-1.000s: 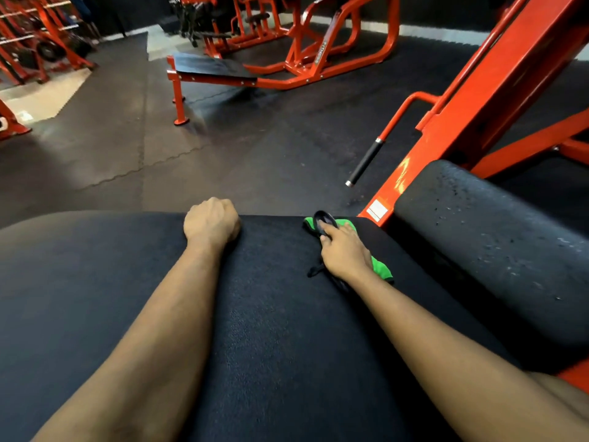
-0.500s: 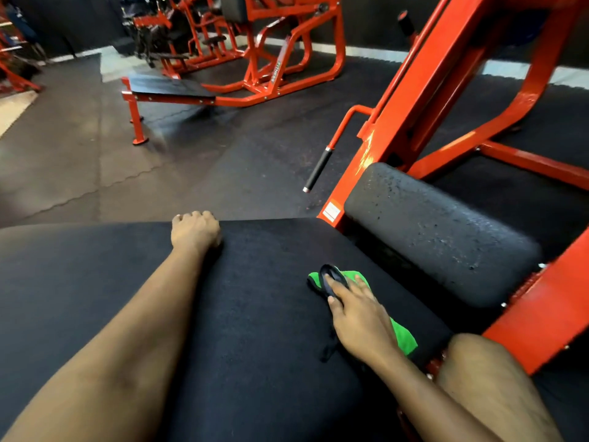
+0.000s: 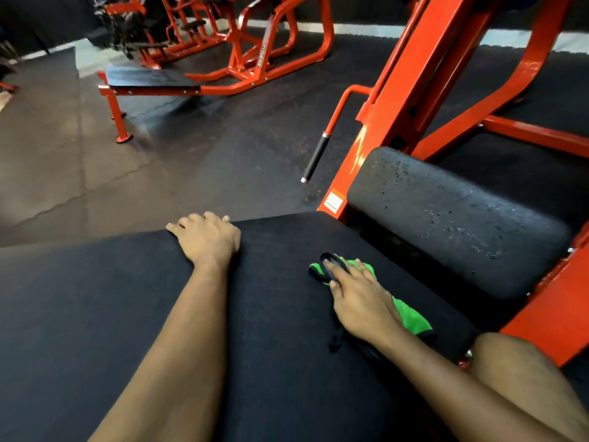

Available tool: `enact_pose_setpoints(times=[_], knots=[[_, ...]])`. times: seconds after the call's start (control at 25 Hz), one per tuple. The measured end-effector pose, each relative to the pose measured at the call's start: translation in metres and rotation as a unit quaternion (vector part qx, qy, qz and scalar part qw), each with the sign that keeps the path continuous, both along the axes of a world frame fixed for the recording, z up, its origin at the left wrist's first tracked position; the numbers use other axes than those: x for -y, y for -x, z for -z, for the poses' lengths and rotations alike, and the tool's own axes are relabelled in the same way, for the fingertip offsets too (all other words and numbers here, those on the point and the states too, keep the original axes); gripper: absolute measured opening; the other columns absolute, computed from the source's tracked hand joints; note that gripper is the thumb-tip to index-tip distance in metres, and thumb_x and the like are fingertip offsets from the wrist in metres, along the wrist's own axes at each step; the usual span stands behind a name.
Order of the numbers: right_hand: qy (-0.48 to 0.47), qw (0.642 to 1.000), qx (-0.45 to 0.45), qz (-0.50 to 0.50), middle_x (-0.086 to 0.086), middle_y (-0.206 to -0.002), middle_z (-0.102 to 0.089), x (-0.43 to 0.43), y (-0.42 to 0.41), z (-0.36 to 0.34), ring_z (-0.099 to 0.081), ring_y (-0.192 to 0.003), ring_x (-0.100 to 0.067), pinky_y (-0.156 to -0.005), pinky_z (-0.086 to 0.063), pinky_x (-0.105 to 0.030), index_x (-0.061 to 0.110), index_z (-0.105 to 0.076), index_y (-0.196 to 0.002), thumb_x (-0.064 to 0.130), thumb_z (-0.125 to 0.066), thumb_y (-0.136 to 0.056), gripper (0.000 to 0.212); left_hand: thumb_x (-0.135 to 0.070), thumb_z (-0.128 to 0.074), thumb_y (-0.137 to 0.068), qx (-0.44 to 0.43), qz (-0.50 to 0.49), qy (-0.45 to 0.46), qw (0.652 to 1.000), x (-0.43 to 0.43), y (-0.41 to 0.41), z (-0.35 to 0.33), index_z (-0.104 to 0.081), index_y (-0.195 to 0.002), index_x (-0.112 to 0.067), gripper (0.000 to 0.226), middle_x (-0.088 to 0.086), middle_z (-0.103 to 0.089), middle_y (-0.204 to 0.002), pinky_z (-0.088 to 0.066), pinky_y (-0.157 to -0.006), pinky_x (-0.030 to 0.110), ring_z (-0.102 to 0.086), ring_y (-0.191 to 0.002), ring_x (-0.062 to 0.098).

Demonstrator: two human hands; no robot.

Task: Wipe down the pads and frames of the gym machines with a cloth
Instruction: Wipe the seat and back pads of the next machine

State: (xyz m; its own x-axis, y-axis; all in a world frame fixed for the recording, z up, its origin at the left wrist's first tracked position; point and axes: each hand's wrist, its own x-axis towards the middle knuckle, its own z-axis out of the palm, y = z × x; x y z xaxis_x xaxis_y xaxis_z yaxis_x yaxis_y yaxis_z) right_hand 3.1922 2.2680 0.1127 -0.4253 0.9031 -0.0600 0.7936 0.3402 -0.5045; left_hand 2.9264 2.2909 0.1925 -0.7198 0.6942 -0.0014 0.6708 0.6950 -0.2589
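In the head view, the green cloth (image 3: pixel 411 317) lies on the right part of the flat black pad (image 3: pixel 95 314), directly under the right hand (image 3: pixel 360 301). That hand presses it down with straight, spread fingers — flat on the cloth, not clenched round it. A black loop (image 3: pixel 325 270), perhaps a strap, sits at the cloth's far end under the fingertips; what it belongs to I cannot tell. The cloth's long axis runs from far-left to near-right, roughly in line with the hand and forearm above it, so green shows both ahead of the fingertips and out past the little-finger side of the palm. The left hand (image 3: pixel 207 240) is well apart to the left, at the pad's far edge, with its fingers curled over that edge as if bracing; it holds no cloth. The next stroke, I judge, turns on where the surfaces lie from the cloth. Most of the flat pad stretches left and toward the person, while the rounded pad (image 3: pixel 446 218) and the orange frame (image 3: pixel 414 74) rise just beyond and to the right — the right hand is plainly the nearer to both. A black-gripped handle (image 3: pixel 315 157) hangs off the frame farther out, above the floor.
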Motion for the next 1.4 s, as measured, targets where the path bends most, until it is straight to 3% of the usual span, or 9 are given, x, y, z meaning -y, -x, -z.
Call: enact_pose_setpoints(times=[0.2,0.32,0.48,0.64,0.88,1.04,1.4], knots=[[-0.002,0.999,-0.014,-0.029,-0.002,-0.162,-0.031,-0.079,0.096,0.001,-0.02,-0.152,-0.03,-0.12,-0.023,-0.046,0.031,-0.034,-0.154,0.031,-0.035,-0.107,0.047,-0.038,-0.025,-0.104,-0.007,0.017,0.006,1.0,-0.005,0.006,0.005,-0.054,-0.133,-0.007,0.052,0.019,-0.055,-0.137,-0.019,-0.117,0.06,-0.044,-0.131,0.039],[0.001,0.999,-0.034,-0.035,-0.001,-0.155,-0.042,-0.125,0.146,0.008,-0.028,-0.147,-0.033,-0.116,-0.032,-0.051,0.034,-0.043,-0.146,0.032,-0.037,-0.104,0.043,-0.038,-0.023,-0.104,-0.002,0.036,-0.008,0.999,-0.01,0.008,0.012,-0.055,-0.132,-0.008,0.051,0.017,-0.057,-0.135,-0.019,-0.116,0.06,-0.046,-0.13,0.037],[0.017,0.998,-0.043,-0.036,-0.003,-0.139,-0.058,-0.169,0.16,0.014,-0.046,-0.131,-0.03,-0.107,-0.042,-0.044,0.034,-0.056,-0.136,0.032,-0.04,-0.1,0.04,-0.04,-0.022,-0.104,0.005,0.043,-0.013,0.999,-0.011,0.007,0.014,-0.056,-0.13,-0.009,0.052,0.015,-0.059,-0.133,-0.02,-0.115,0.059,-0.047,-0.128,0.036],[0.044,0.999,-0.029,0.005,-0.01,-0.135,-0.059,-0.195,0.141,0.03,-0.047,-0.128,-0.031,-0.103,-0.042,-0.041,0.03,-0.059,-0.133,0.032,-0.039,-0.099,0.039,-0.041,-0.022,-0.104,-0.008,0.048,-0.015,0.999,-0.009,0.005,0.015,-0.057,-0.128,-0.009,0.052,0.015,-0.061,-0.128,-0.022,-0.114,0.06,-0.051,-0.124,0.036],[0.034,0.997,-0.035,0.067,-0.004,-0.153,-0.041,-0.143,0.071,0.042,-0.029,-0.146,-0.025,-0.114,-0.032,-0.041,0.031,-0.044,-0.148,0.032,-0.038,-0.103,0.046,-0.041,-0.023,-0.104,0.018,0.052,-0.017,0.998,-0.01,0.001,0.012,-0.056,-0.13,-0.009,0.053,0.015,-0.06,-0.131,-0.02,-0.116,0.058,-0.048,-0.128,0.034],[0.045,0.997,-0.008,0.067,-0.001,-0.158,-0.036,-0.089,0.013,0.043,-0.023,-0.15,-0.024,-0.114,-0.033,-0.045,0.032,-0.042,-0.148,0.036,-0.038,-0.102,0.047,-0.033,-0.029,-0.104,0.037,0.138,-0.039,0.989,-0.013,-0.023,0.016,-0.055,-0.129,-0.01,0.043,0.015,-0.056,-0.133,-0.013,-0.12,0.055,-0.044,-0.131,0.032],[0.051,0.997,-0.004,0.062,0.003,-0.162,-0.032,0.017,-0.052,0.008,-0.021,-0.152,-0.025,-0.118,-0.03,-0.039,0.033,-0.039,-0.152,0.035,-0.04,-0.102,0.05,-0.025,-0.036,-0.103,0.108,0.166,-0.066,0.978,0.013,-0.089,0.021,-0.055,-0.128,-0.008,0.036,0.016,-0.054,-0.135,-0.033,-0.108,0.047,-0.045,-0.128,0.033]])
